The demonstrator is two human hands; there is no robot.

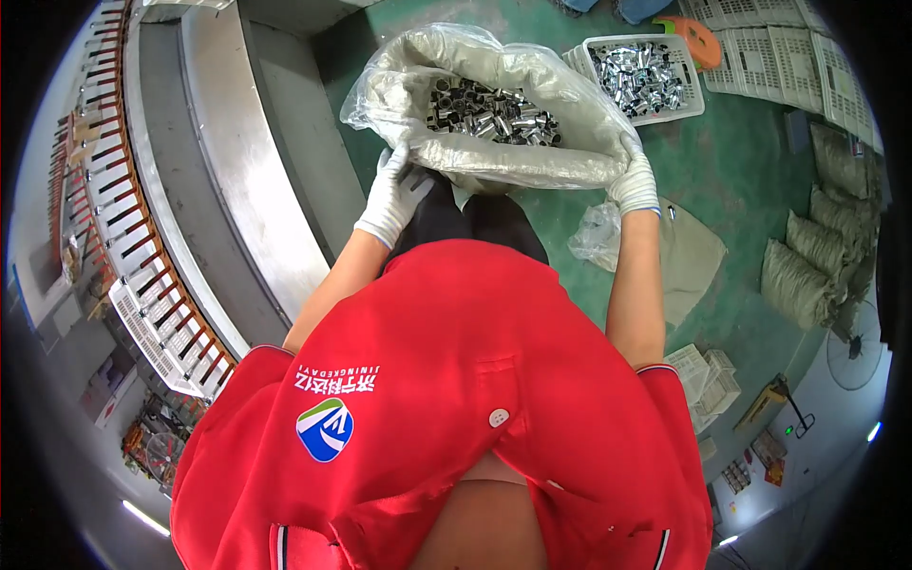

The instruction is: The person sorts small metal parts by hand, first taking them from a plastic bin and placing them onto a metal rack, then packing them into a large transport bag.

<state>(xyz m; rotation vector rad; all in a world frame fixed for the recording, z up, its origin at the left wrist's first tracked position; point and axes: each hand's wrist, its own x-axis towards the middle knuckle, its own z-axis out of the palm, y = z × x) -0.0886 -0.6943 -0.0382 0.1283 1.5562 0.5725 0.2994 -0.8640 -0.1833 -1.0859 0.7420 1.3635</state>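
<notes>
A large sack (532,160) with a clear plastic lining stands wide-mouthed in front of my legs, its edge folded outward. Inside lies a heap of short shiny metal tubes (494,116). My left hand (392,197), in a white knitted glove, is closed on the near left part of the sack's edge. At the right end of the same edge my right hand (635,180), gloved alike, grips the bunched plastic. Folds of the lining hide some fingertips of both hands.
A white crate (698,106) of small metal parts stands beyond the sack at the right, beside an orange object (698,43). Along the left runs a metal-sided machine (252,142) with a row of rods (142,247). Stuffed woven sacks (803,285) lie far right, near a fan (855,347).
</notes>
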